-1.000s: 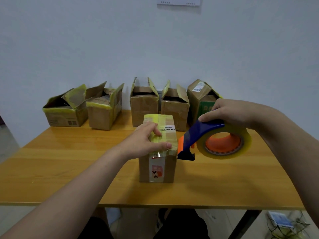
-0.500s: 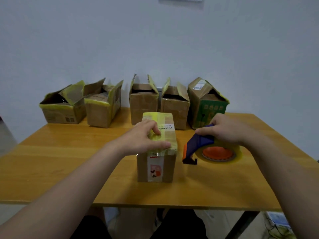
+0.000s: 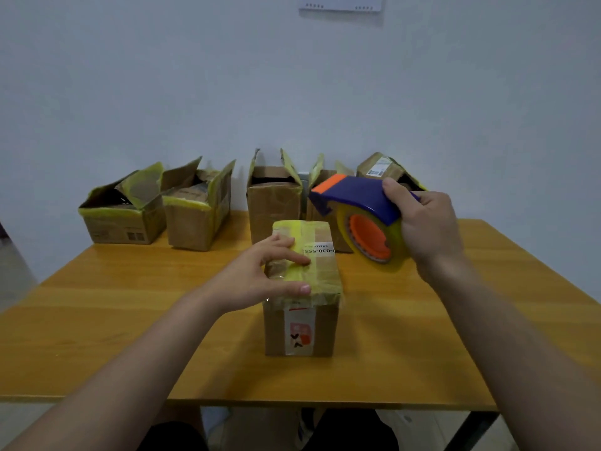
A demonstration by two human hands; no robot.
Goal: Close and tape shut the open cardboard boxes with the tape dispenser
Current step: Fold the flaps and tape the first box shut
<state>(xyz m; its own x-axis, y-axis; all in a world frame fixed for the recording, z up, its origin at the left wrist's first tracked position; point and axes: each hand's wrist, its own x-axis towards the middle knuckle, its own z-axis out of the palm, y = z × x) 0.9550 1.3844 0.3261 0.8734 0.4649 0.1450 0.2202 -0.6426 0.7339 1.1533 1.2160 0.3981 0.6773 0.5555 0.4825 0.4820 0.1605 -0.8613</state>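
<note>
I am pressing my left grip (image 3: pixel 260 278), fingers flat, on the box (image 3: pixel 302 327), which is sitting closed and taped on the surface (image 3: pixel 130 320). My right grip (image 3: pixel 422 222) is curling round the dispenser (image 3: pixel 361 203), raised just right of the box. Behind the box, five open boxes (image 3: pixel 273 203) are waiting untaped. The dispenser is hiding part of the two rightmost.

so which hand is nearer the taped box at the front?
Left. The left hand rests on top of the taped box, fingers on its yellow tape. The right hand grips the tape dispenser in the air, above and right of the box, not touching it.
</note>
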